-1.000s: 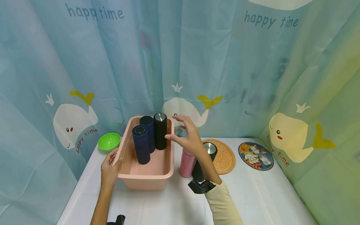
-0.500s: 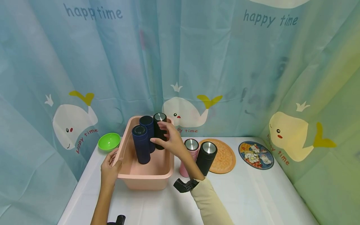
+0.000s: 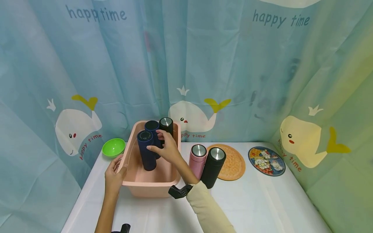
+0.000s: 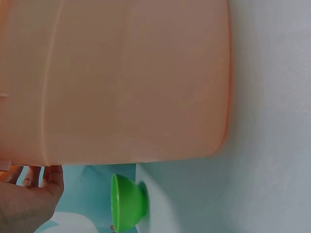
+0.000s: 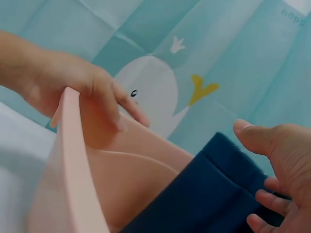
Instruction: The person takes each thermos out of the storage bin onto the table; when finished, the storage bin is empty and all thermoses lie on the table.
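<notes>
A pink plastic tub [image 3: 151, 191] stands on the table, holding two navy thermos bottles and a black one upright. My left hand [image 3: 114, 171] grips the tub's left rim, thumb on the inside; the left wrist view shows its fingers [image 4: 52, 179] at the rim. Inside the tub my right hand [image 3: 168, 149] hovers beside the nearer navy thermos [image 3: 147, 153], thumb and fingers spread. The right wrist view has the thumb close by the top of that navy thermos [image 5: 194, 194]. Behind stand the second navy thermos [image 3: 152, 125] and the black thermos [image 3: 166, 124], partly covered by the right hand.
Right of the tub, a pink thermos [image 3: 197, 163] and another black thermos [image 3: 212, 170] stand side by side. Behind them lies a round tan mat [image 3: 233, 165], with a patterned oval plate [image 3: 266, 161] farther right. A green bowl [image 3: 113, 148] sits left of the tub. A curtain hangs behind.
My right hand has moved left and slightly down, past the black thermos toward the nearer navy one, uncovering the pink and black thermoses on the table. The left hand stays on the rim.
</notes>
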Demonstrator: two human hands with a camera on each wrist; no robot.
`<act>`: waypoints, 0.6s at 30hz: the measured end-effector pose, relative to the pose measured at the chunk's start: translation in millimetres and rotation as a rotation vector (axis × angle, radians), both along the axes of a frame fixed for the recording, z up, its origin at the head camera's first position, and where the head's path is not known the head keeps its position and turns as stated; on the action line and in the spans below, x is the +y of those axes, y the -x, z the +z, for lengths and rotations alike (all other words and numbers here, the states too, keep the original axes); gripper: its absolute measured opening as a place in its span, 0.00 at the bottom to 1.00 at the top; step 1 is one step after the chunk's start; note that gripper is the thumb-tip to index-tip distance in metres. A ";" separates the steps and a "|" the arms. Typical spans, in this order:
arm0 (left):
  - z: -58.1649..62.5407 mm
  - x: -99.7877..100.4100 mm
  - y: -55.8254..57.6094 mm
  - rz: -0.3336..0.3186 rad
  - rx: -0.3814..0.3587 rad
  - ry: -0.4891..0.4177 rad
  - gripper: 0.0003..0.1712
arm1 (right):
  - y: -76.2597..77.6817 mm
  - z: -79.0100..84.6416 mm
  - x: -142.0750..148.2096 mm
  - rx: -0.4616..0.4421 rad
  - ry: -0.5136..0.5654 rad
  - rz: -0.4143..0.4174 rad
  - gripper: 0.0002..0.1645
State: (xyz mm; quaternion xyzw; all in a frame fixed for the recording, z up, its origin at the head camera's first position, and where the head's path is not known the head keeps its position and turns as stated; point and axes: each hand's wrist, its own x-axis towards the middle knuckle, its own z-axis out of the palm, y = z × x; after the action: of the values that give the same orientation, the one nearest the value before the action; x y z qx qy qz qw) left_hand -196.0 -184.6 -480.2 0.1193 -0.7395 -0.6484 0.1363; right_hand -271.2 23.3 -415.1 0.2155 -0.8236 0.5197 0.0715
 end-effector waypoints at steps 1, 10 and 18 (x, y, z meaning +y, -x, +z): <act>-0.2 0.0 0.0 -0.001 0.001 0.002 0.29 | 0.8 -1.3 -2.5 -0.001 0.002 -0.005 0.43; -0.8 0.3 0.7 0.003 -0.013 0.001 0.29 | 7.3 -10.6 -20.9 -0.010 0.012 -0.050 0.45; -0.7 0.5 1.0 0.003 -0.012 0.007 0.30 | 12.7 -18.3 -31.5 0.002 -0.009 -0.099 0.46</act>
State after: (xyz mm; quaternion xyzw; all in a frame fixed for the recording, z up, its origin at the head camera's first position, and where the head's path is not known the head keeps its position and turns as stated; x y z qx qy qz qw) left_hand -197.0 -184.0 -480.8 0.1240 -0.7423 -0.6449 0.1333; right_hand -284.0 -8.2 -433.4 0.1753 -0.8356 0.5116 0.0968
